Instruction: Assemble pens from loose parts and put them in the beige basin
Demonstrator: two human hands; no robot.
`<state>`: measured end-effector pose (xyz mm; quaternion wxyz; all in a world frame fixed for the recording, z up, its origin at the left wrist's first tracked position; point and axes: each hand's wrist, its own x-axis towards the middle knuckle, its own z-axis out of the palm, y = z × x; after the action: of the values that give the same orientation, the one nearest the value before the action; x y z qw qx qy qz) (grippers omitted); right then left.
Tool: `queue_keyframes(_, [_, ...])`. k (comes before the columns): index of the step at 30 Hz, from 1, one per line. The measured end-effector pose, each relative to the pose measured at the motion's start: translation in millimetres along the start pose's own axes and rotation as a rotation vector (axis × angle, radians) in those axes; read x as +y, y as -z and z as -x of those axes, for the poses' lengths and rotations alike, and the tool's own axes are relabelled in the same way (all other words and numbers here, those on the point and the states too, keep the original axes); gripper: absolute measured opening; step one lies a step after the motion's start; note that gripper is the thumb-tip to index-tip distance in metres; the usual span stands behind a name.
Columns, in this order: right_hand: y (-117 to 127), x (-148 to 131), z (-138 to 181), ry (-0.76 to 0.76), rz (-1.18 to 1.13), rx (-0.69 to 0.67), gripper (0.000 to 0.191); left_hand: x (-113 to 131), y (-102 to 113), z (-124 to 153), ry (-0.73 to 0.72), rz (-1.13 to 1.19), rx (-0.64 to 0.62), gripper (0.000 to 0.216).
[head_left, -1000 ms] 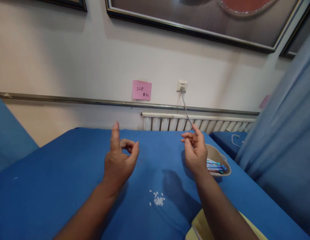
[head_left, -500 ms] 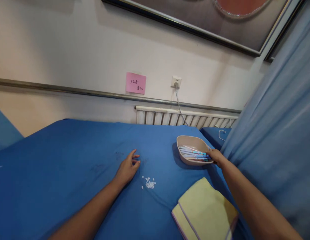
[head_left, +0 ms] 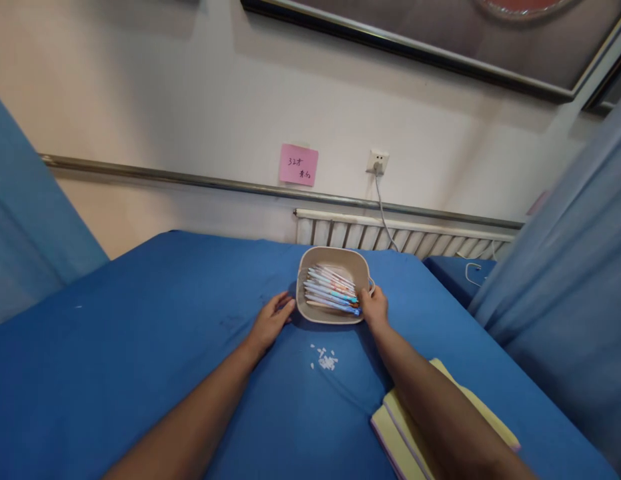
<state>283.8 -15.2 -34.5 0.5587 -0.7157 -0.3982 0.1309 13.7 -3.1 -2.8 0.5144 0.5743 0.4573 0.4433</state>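
A beige plastic basket (head_left: 303, 310) with several pens (head_left: 333, 290) in it is over the far middle of the blue bed sheet (head_left: 165, 347), its open top tilted toward me. My right hand (head_left: 375, 308) grips its right side by the small handle, thumb over the rim. Beside the left wall is my left hand (head_left: 273, 320), fingers apart and slightly curled; whether the fingertips touch the basket I cannot tell. A small scatter of white bits (head_left: 327, 361) lies on the sheet in front of the basket.
Under my right forearm lies a folded yellow towel (head_left: 405, 433). Behind the bed are a white radiator (head_left: 355, 233), a metal rail (head_left: 215, 185) and a socket with a plugged-in cable (head_left: 377, 162). Blue curtains (head_left: 565, 267) hang at both sides.
My right hand has brought the basket leftward from the right edge of the bed to the middle. My left hand has come up beside its left wall. The view has turned slightly left.
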Motion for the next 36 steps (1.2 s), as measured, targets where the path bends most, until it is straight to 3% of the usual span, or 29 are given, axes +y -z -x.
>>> queue_keyframes(5, [-31,-13,23,0.055,-0.063,-0.006,0.032,2,3,-10,-0.16,-0.151,-0.005,0.058])
queue_keyframes(11, [-29,-17,30,0.136,-0.056,-0.052,0.035,-4,6,-24,-0.213,-0.323,0.077,0.052])
queue_keyframes(17, [-6,-45,53,0.552,0.203,0.229,0.055,-2,3,-17,-0.288,-0.449,0.102,0.044])
queue_keyframes(20, [-7,-62,69,0.725,0.327,-0.018,0.054,-1,1,-15,-0.306,-0.478,0.122,0.045])
queue_keyframes(22, [-14,-69,77,0.72,0.411,-0.215,0.052,0,0,-15,-0.321,-0.489,0.131,0.044])
queue_keyframes(24, [-22,-73,81,0.67,0.487,-0.323,0.052,1,-1,-16,-0.328,-0.501,0.146,0.043])
queue_keyframes(36, [-20,-76,84,0.636,0.547,-0.399,0.049,6,0,-24,-0.372,-0.527,0.266,0.04])
